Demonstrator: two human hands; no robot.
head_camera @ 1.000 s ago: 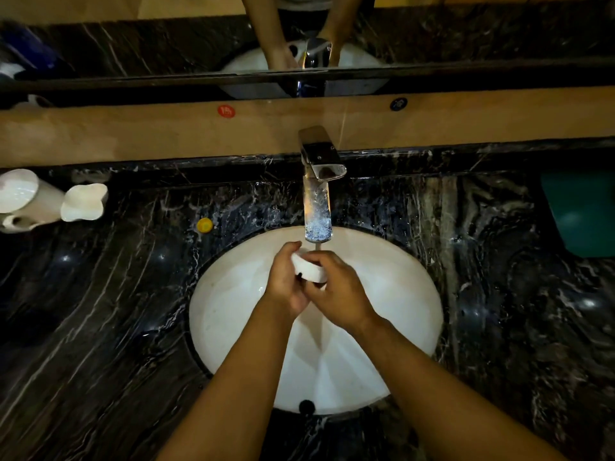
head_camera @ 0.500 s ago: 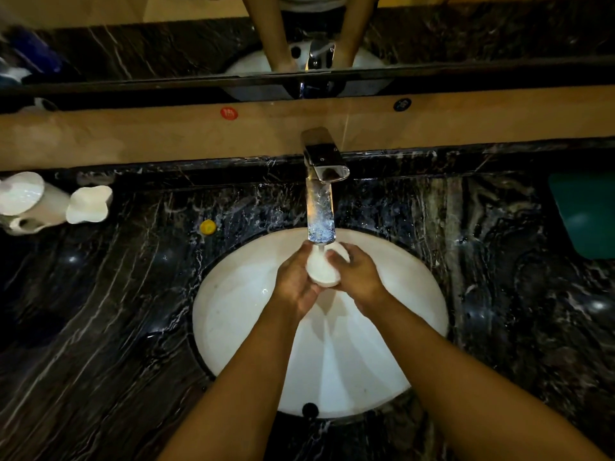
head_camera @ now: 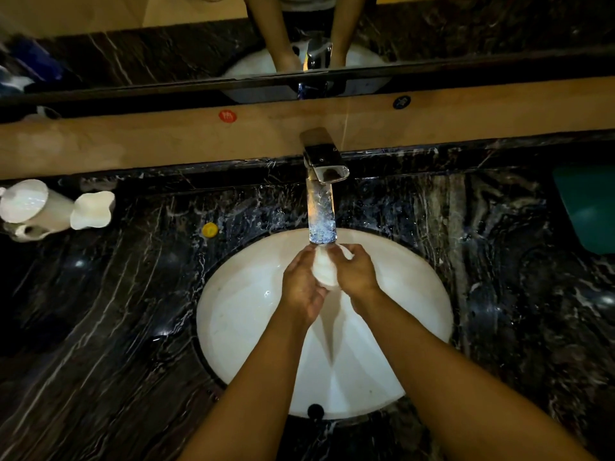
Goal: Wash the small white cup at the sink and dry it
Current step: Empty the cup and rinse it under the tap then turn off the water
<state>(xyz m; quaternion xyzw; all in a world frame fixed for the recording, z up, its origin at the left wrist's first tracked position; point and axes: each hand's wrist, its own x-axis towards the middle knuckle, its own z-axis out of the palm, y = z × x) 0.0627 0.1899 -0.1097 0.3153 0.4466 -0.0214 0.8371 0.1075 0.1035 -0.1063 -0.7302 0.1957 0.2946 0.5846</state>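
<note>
Two bare forearms reach forward over the white oval sink point(head_camera: 239, 314), set in a dark marble counter point(head_camera: 100, 327). The left hand point(head_camera: 301, 287) and right hand point(head_camera: 356, 272) press from either side on the small white cup point(head_camera: 324, 269), fingers curled closed around it, directly under the spout of the chrome faucet point(head_camera: 321, 194). Farther left stand a white mug point(head_camera: 30, 202) and a white scalloped cup point(head_camera: 93, 209); a small yellow object point(head_camera: 210, 229) lies between them and the faucet.
</note>
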